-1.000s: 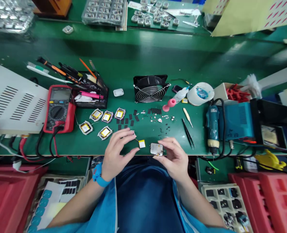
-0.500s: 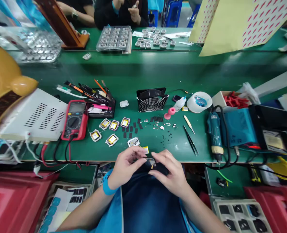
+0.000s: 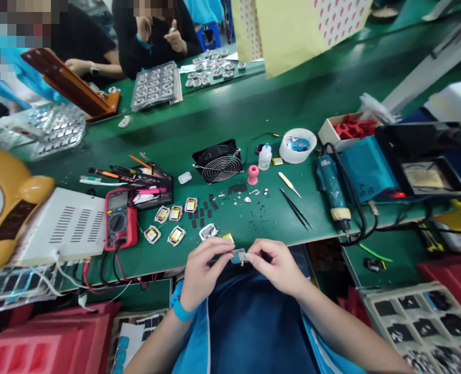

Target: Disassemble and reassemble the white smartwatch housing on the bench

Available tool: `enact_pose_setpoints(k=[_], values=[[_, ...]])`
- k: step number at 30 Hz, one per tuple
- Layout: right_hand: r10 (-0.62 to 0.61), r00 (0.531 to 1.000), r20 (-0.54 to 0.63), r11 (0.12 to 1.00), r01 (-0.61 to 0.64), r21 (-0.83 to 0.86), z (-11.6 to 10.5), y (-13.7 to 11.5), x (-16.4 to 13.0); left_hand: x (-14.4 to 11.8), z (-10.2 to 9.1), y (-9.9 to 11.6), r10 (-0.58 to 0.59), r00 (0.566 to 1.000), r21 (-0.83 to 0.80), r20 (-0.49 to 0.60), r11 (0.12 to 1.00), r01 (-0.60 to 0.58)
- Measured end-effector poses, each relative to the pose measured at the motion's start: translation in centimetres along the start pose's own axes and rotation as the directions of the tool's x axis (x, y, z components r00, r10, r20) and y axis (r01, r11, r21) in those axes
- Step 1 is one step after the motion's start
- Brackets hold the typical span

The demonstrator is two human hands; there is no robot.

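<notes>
My left hand (image 3: 203, 270) pinches the left edge of a small flat screen module (image 3: 237, 256) between thumb and fingers. It has a bluish, glassy face and a small yellowish tab at its lower edge. At the module's right edge, the thumb and index finger of my right hand (image 3: 277, 266) are pinched together. Just beyond my fingertips lie a small yellow battery (image 3: 228, 238) and an open white watch-like case (image 3: 208, 232). Several similar cases with yellow-edged inserts (image 3: 176, 235) sit farther left, beside small black pads (image 3: 202, 212).
A fan (image 3: 220, 165) stands mid-bench. Tweezers (image 3: 296, 209), a pink holder (image 3: 253, 174), a white bottle (image 3: 265, 157) and an electric screwdriver (image 3: 332, 187) are to the right. A red multimeter (image 3: 117, 221) stands left. Co-workers sit across the bench.
My view has turned and tilted, shifting the bench in the picture. My right fingers, spread around the module's edge before, are now pinched together there. My left hand keeps its hold.
</notes>
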State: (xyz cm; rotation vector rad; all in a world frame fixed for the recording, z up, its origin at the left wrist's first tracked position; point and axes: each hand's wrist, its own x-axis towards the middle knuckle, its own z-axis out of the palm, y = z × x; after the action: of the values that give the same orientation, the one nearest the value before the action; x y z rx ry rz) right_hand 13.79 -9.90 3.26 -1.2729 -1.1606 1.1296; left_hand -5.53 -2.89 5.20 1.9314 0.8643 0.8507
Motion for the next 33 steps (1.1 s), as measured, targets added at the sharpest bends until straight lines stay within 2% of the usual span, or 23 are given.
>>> enact_pose_setpoints(k=[3,7,13,24,26,29,33], values=[[0.148,0.989,-0.031,0.971,-0.139,0.193,-0.5,0.4,-0.1,0.2,0.8,0.0,0.06,0.998,0.015,0.002,0.998,-0.06],[0.225,0.974,-0.035,0.92,-0.2,0.338,-1.2,0.5,-0.5,0.5,1.7,0.3,0.146,0.989,0.114,0.037,0.982,-0.149],[0.246,0.969,-0.035,0.901,-0.215,0.376,-1.9,0.7,-0.9,0.6,2.4,0.4,0.167,0.985,0.174,0.032,0.97,-0.171],[0.251,0.968,-0.003,0.881,-0.228,0.414,-2.2,1.2,-0.9,0.4,2.8,-0.2,0.179,0.984,0.128,0.002,0.976,-0.178],[0.26,0.965,0.031,0.849,-0.244,0.469,-2.2,1.2,-0.9,0.4,2.9,-0.2,0.191,0.982,0.096,-0.01,0.977,-0.189],[0.282,0.954,0.1,0.746,-0.283,0.603,-1.9,1.2,-1.0,0.3,3.2,0.0,0.19,0.981,0.026,-0.045,0.982,-0.189],[0.279,0.952,0.129,0.616,-0.28,0.736,-1.2,0.8,-1.1,0.2,3.9,0.8,0.118,0.982,-0.155,-0.151,0.978,-0.141]])
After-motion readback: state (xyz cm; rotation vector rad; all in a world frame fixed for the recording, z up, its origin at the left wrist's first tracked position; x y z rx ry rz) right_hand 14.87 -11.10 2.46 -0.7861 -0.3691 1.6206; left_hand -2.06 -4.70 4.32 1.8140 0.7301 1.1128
